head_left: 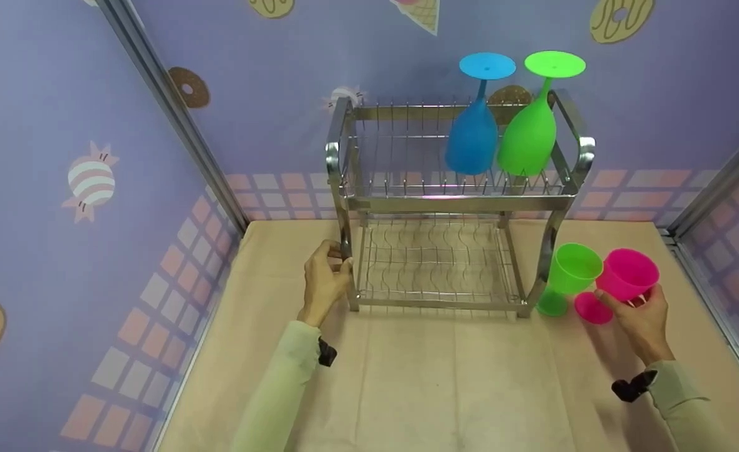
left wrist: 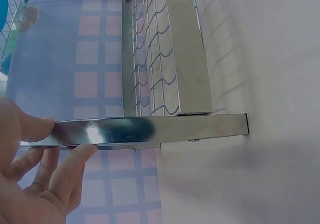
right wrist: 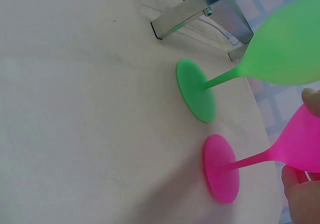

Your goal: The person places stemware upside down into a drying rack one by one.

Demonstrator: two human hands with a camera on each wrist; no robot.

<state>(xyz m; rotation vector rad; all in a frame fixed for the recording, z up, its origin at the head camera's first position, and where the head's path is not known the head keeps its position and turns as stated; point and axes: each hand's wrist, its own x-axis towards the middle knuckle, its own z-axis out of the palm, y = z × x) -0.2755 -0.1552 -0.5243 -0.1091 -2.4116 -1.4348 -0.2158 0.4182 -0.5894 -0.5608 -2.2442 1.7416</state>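
On the bench (head_left: 451, 376), my left hand (head_left: 323, 285) pinches a rack (head_left: 407, 204) holding two upturned goblets (head_left: 473, 141); my right hand (head_left: 647, 321) is curled round a pink goblet (head_left: 623, 279), lol.

One pink goblet (head_left: 626, 276) in the fingers of the right hand (head_left: 644, 320), one green goblet (head_left: 571, 273) just beside those fingertips, and one blue goblet (head_left: 472, 141) and a second green goblet (head_left: 530, 141) well beyond them bring the goblets to four. One two-tier rack (head_left: 438, 204) meets the fingers of the left hand (head_left: 325, 284), the second of two; behind the fingers sit two black wrist devices (head_left: 326, 353).
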